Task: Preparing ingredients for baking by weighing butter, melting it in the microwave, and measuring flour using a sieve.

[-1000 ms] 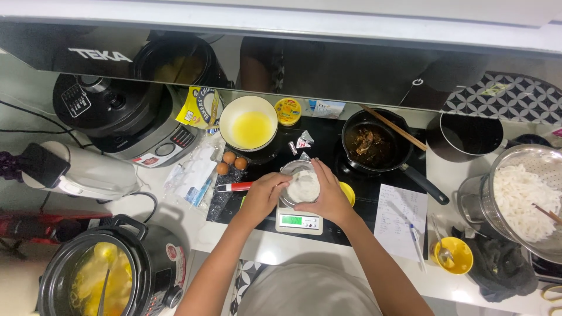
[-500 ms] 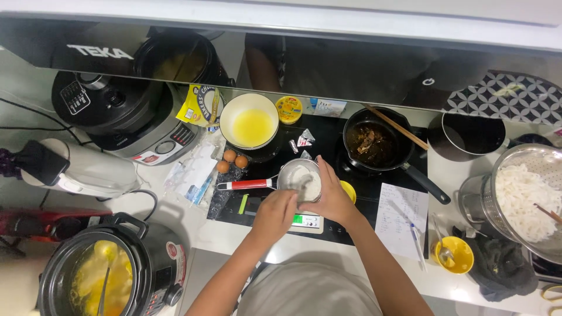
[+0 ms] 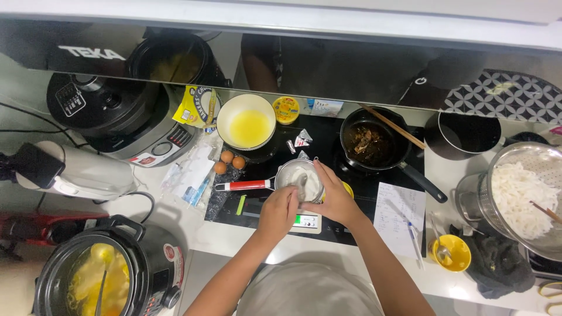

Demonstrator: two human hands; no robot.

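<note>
On the hob [image 3: 328,131], at its front edge, a small digital scale [image 3: 307,222] is set, and a metal sifter [image 3: 298,177] with a red handle [image 3: 243,185] is held over it. White powder is seen inside the sifter. The sifter's far rim is gripped by the right hand [image 3: 336,199], its fingers [image 3: 324,178] curled over the edge. The left hand [image 3: 278,210] is closed around a spoon [image 3: 302,186] whose bowl is dipped into the powder. Just left of the handle, three brown eggs [image 3: 229,162] are laid together beside clear wrappers. Behind the sifter, a white bowl [image 3: 246,122] of yellow liquid is placed, and to its right a black pan [image 3: 372,143] with dark contents and a wooden stick [image 3: 393,126] across it. A sheet of paper [image 3: 399,217] with a pen is spread on the worktop [image 3: 293,248] to the right, near a yellow cup [image 3: 450,253]. At far right, a steel pot [image 3: 518,196] of white noodles is seen; at lower left, a cooker [image 3: 102,275] of yellow broth.
</note>
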